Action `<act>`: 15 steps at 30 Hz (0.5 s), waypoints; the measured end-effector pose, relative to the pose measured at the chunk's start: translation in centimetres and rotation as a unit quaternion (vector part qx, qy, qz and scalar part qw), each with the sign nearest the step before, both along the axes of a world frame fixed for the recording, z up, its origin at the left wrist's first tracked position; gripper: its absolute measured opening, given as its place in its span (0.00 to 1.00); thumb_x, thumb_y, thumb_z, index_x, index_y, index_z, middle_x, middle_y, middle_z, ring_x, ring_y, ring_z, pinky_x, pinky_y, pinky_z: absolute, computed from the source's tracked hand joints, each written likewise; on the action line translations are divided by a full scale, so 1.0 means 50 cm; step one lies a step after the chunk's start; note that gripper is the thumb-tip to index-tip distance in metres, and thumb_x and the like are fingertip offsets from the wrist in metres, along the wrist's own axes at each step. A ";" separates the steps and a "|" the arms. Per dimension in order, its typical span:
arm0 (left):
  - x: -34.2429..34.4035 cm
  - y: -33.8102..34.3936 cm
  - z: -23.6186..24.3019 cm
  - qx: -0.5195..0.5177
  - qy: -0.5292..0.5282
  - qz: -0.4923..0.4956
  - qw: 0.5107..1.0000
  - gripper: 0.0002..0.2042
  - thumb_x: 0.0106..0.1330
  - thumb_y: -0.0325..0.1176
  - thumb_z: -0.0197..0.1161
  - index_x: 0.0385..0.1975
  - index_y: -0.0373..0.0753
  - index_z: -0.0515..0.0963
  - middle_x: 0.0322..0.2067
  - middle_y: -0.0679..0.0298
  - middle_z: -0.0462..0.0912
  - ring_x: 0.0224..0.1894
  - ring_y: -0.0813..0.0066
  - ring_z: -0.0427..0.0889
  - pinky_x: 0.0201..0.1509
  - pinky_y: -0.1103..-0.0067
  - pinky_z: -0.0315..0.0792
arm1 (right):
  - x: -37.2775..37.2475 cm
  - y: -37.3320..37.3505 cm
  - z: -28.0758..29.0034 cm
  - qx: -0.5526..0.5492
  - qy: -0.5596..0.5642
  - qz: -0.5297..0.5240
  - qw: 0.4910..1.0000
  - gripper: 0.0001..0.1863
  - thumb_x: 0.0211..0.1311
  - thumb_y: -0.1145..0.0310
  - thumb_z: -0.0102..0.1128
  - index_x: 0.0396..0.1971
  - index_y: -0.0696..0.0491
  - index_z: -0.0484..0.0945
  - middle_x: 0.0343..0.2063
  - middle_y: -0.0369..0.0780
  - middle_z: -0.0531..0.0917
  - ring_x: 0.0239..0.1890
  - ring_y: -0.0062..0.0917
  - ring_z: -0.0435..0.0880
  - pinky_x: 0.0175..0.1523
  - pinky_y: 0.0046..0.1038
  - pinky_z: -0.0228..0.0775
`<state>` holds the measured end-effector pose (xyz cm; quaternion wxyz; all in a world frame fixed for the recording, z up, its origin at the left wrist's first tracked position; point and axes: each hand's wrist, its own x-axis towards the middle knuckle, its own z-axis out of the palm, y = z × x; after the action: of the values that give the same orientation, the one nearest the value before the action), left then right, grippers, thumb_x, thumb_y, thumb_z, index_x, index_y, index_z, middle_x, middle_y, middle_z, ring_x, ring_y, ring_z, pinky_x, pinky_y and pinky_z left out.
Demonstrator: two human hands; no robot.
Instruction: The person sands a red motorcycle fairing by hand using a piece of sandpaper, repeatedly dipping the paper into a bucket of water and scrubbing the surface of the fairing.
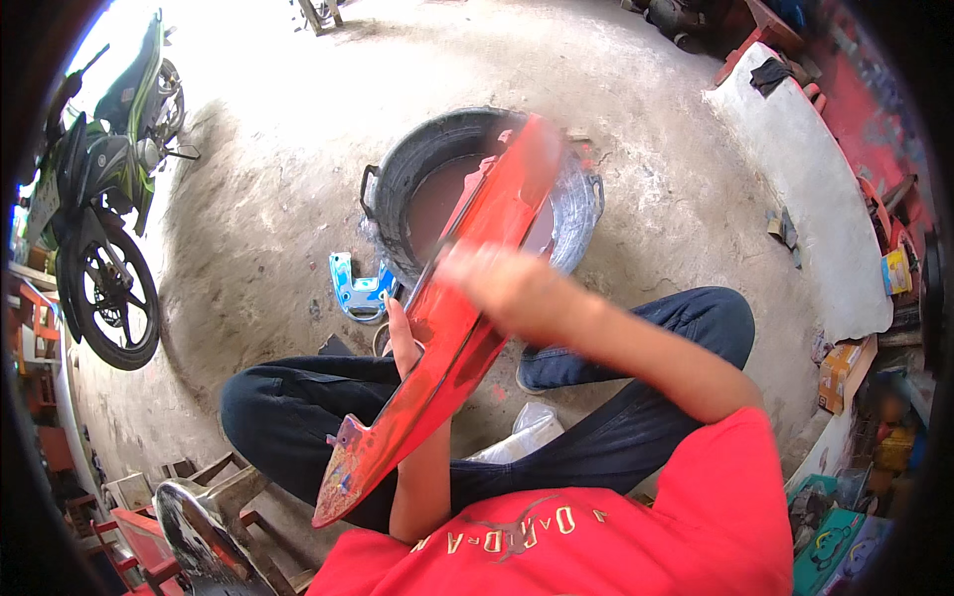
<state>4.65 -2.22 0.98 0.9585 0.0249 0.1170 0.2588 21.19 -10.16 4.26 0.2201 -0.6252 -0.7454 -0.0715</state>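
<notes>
A long red motorcycle body panel (pixel 494 217) slants across my lap, its far end over a black tub (pixel 390 179) of murky reddish water. The near tip is worn and patchy. My left hand (pixel 402 343) supports the panel from beneath, with the thumb showing at its left edge and the other fingers hidden. On the upper face, my right hand (pixel 512 288) presses with curled fingers and is blurred by motion. Whatever it may hold is hidden. A blue and white plastic part (pixel 360 288) lies on the floor beside the tub.
A motorcycle (pixel 109 199) stands at the left on the concrete floor (pixel 268 189). Wooden pieces and a dark, rounded stool-like object (pixel 199 531) are at the lower left. A pale slab (pixel 795 189) runs along the right, near a cardboard box (pixel 841 375) and clutter. A whitish bag (pixel 522 437) lies between my legs.
</notes>
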 end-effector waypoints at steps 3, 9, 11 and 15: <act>-0.014 0.001 -0.009 0.130 -0.015 -0.042 0.991 0.39 0.75 0.63 0.46 0.69 0.31 0.64 0.65 0.49 0.72 0.64 0.56 0.75 0.72 0.61 0.67 | 0.090 0.012 -0.012 -0.040 0.059 -0.131 0.989 0.24 0.63 0.69 0.55 0.58 0.61 0.75 0.58 0.50 0.80 0.60 0.38 0.81 0.67 0.39 0.71; -0.006 0.008 -0.036 0.056 0.059 0.056 0.995 0.39 0.75 0.63 0.45 0.68 0.30 0.64 0.65 0.49 0.73 0.65 0.55 0.74 0.71 0.61 0.67 | -0.057 -0.004 0.010 0.009 0.025 0.069 0.997 0.24 0.63 0.71 0.53 0.59 0.60 0.75 0.58 0.50 0.80 0.62 0.38 0.80 0.68 0.38 0.70; -0.003 0.000 -0.006 0.120 0.056 0.006 0.991 0.38 0.75 0.63 0.45 0.68 0.31 0.66 0.64 0.49 0.73 0.65 0.56 0.75 0.71 0.61 0.67 | 0.026 0.005 -0.004 -0.018 -0.003 -0.023 1.000 0.24 0.63 0.72 0.52 0.59 0.59 0.75 0.58 0.50 0.80 0.61 0.39 0.81 0.66 0.37 0.72; -0.014 -0.001 0.000 0.131 0.004 -0.041 0.991 0.39 0.74 0.64 0.46 0.68 0.31 0.66 0.61 0.48 0.76 0.58 0.54 0.80 0.66 0.61 0.72 | 0.107 0.019 -0.028 -0.061 0.052 -0.211 0.974 0.23 0.62 0.71 0.53 0.58 0.60 0.76 0.57 0.50 0.81 0.60 0.40 0.81 0.66 0.38 0.72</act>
<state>3.96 -2.27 0.97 0.9562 0.1561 0.0850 0.2327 26.54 -9.20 2.88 0.2001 -0.7831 -0.5876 -0.0384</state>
